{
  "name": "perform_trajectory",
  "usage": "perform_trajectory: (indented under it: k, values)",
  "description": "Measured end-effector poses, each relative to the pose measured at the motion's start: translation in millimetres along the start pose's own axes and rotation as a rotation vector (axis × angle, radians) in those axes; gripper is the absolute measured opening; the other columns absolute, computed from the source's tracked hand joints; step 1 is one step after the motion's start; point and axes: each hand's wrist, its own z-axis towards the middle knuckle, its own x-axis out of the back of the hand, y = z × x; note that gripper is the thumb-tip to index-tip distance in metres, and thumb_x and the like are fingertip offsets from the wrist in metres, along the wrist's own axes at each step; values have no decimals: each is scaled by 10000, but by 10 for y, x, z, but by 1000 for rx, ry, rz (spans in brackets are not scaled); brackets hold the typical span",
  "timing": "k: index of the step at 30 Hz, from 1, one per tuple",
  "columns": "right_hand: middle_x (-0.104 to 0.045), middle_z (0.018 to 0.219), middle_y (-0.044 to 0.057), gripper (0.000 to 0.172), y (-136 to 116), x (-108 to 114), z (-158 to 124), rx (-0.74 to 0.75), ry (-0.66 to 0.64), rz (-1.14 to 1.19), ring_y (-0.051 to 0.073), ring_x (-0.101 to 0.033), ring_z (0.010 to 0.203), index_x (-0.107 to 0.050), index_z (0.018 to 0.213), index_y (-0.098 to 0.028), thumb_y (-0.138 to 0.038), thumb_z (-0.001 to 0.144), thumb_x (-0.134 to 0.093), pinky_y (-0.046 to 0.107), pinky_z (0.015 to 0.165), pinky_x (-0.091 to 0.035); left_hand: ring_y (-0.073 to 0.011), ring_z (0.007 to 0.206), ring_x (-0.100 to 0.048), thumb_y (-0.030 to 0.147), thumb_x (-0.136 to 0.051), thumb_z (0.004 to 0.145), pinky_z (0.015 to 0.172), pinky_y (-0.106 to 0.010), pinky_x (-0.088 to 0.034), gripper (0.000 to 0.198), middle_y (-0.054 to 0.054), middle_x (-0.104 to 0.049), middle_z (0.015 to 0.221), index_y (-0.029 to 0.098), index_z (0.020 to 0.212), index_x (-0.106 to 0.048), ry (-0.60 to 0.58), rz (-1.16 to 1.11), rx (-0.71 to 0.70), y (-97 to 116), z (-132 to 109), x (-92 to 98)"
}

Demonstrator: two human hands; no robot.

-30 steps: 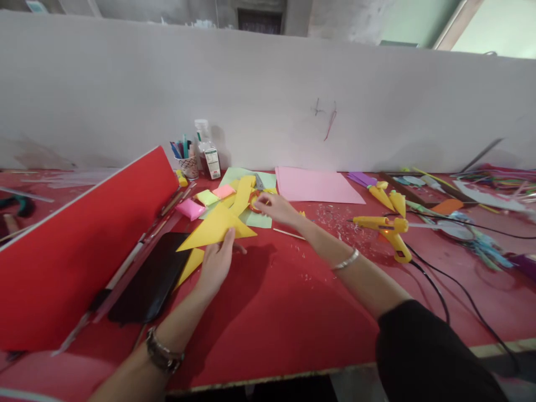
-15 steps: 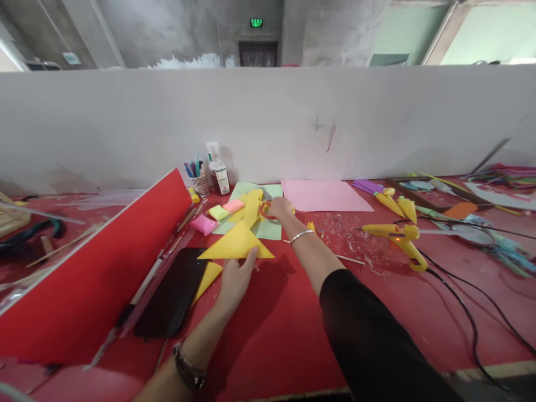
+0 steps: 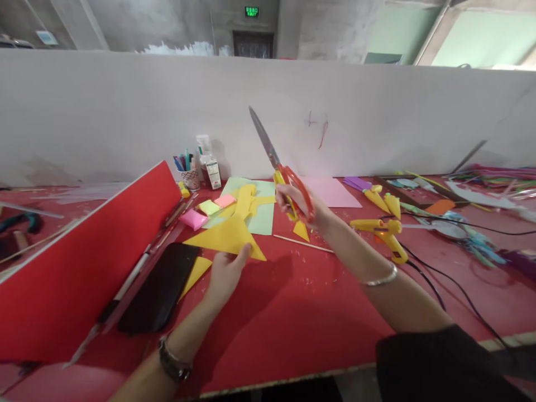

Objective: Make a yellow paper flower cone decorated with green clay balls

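My left hand (image 3: 226,274) grips a yellow paper triangle (image 3: 228,234) by its lower edge, thumb on top, just above the red table. Raised in my right hand (image 3: 299,201) is a pair of scissors (image 3: 264,137) with red and yellow handles. Its blades point up and away and look closed together. Behind the triangle, yellow paper strips (image 3: 246,200) lie on a light green sheet (image 3: 262,223). A second yellow paper piece (image 3: 196,273) sits beside a black phone (image 3: 161,287). Near my right wrist lies a small yellow scrap (image 3: 301,230).
A red board (image 3: 92,262) leans along the left. Pink, yellow-green and orange packets (image 3: 193,219) lie by the green sheet. A yellow glue gun (image 3: 387,237) with its cable rests at right, near a thin wooden stick (image 3: 304,243). Behind stand a pen cup (image 3: 190,180) and a bottle (image 3: 210,167).
My right hand has lifted the scissors off the green sheet and up to the right. The paper triangle in my left hand has tilted slightly. The view has shifted a little.
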Motion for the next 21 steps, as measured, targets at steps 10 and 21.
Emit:
perform_trajectory:
  k: [10,21]
  values:
    - [-504,682,13,321,289,-52,-851,-88,-125,106,97,-451,571,-469,681,-182,-495,748,-469,227,495,-368,-46,324,-363,276,-488,746,383,-179,-321,325,65,-379,349,181,449,-399,-76,-157,-245,461,63,-14]
    - [-359,590,-23,368,286,-52,-948,40,-232,-66,93,-335,504,-339,639,-196,-507,831,-292,244,473,-301,-60,311,-425,325,-478,789,339,-186,-341,283,60,-420,390,188,542,-458,-60,-325,-389,662,199,-136]
